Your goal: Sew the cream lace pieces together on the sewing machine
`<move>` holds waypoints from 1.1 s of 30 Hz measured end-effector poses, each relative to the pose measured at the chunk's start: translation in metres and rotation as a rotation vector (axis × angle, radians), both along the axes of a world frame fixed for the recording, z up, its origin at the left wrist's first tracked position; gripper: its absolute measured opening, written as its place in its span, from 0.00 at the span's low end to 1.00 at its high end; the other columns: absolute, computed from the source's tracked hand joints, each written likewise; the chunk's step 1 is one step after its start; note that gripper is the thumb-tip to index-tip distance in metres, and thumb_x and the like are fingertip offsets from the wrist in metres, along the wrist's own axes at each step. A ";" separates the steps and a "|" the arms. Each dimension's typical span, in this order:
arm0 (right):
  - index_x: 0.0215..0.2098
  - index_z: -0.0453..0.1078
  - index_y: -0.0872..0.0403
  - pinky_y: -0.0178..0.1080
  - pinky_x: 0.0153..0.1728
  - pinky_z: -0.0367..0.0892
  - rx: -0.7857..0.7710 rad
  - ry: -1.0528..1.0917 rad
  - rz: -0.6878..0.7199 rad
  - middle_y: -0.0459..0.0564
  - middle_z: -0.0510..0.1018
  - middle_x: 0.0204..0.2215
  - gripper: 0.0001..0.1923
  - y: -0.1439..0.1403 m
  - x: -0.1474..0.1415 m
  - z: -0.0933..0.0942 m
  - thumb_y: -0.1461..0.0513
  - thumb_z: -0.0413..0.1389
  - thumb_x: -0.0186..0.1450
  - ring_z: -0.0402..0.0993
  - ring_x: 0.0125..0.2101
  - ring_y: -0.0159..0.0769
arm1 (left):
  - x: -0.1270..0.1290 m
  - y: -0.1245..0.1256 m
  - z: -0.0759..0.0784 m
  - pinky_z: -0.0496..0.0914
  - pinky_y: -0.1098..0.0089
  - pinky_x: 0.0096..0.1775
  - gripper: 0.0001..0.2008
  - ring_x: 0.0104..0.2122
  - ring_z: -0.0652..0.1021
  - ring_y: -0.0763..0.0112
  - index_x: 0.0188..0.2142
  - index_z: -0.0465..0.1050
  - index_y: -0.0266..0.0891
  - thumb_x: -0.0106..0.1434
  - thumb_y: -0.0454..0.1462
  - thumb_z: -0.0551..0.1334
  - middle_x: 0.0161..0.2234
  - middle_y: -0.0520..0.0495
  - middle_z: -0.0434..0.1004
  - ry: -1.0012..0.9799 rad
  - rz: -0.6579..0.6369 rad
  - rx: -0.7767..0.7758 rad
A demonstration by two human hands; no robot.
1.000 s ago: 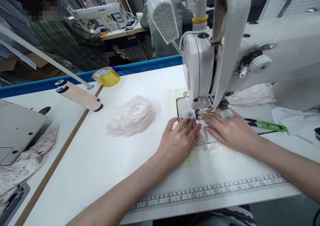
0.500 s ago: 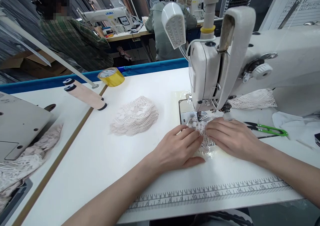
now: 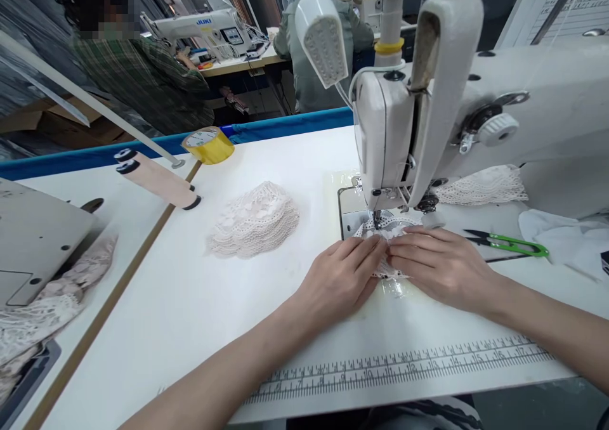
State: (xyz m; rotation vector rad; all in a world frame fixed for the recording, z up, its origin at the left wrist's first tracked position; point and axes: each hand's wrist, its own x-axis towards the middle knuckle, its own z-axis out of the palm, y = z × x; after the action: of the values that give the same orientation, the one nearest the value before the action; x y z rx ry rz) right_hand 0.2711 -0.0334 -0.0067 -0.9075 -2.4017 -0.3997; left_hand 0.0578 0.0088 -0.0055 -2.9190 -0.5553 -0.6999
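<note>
A piece of white lace lies under the presser foot of a white sewing machine. My left hand is on the left side of the lace, fingers together and pressing on it close to the needle. From the right, my right hand holds the lace with its fingers bunched, and its fingertips almost meet those of the left. Both hands cover much of the piece. A pile of scalloped lace sits on the table left of the machine.
Green-handled thread snips lie right of my right hand. More lace rests behind the needle area. Yellow tape and pink thread cones stand at the back left. A ruler strip runs along the front edge. Two people sit at machines beyond.
My left thumb has tucked in under the hand, and its fingers have shifted slightly nearer the needle. My right hand stays almost in place. The view has shifted a little.
</note>
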 end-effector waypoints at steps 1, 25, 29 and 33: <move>0.40 0.74 0.58 0.44 0.46 0.72 0.007 -0.003 0.004 0.50 0.81 0.38 0.09 -0.001 0.000 0.000 0.71 0.55 0.63 0.76 0.42 0.39 | 0.000 -0.001 0.000 0.75 0.62 0.43 0.16 0.43 0.75 0.62 0.51 0.68 0.28 0.65 0.33 0.56 0.50 0.38 0.74 0.031 0.001 0.021; 0.39 0.75 0.59 0.43 0.45 0.75 0.017 -0.003 -0.019 0.51 0.81 0.39 0.10 0.002 0.002 0.000 0.72 0.53 0.64 0.77 0.41 0.38 | 0.002 0.002 -0.002 0.73 0.65 0.43 0.14 0.49 0.75 0.60 0.50 0.71 0.29 0.67 0.33 0.55 0.49 0.37 0.75 0.071 0.017 0.117; 0.39 0.75 0.56 0.41 0.42 0.76 0.041 -0.031 -0.039 0.49 0.81 0.39 0.11 0.005 0.003 0.001 0.72 0.52 0.65 0.78 0.40 0.36 | 0.004 0.003 -0.002 0.73 0.64 0.43 0.14 0.49 0.76 0.60 0.49 0.72 0.29 0.67 0.32 0.55 0.49 0.36 0.76 0.065 0.030 0.123; 0.39 0.75 0.57 0.40 0.38 0.75 0.054 -0.053 -0.065 0.49 0.81 0.39 0.12 0.006 0.003 0.002 0.72 0.51 0.65 0.78 0.39 0.36 | 0.002 0.004 -0.003 0.72 0.64 0.46 0.14 0.49 0.76 0.63 0.50 0.71 0.30 0.67 0.31 0.55 0.49 0.38 0.75 0.056 0.016 0.120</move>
State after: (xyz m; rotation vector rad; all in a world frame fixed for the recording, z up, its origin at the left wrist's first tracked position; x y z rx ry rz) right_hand 0.2744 -0.0276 -0.0050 -0.9644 -2.4018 -0.5172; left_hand 0.0597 0.0131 -0.0083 -2.8100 -0.5112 -0.6250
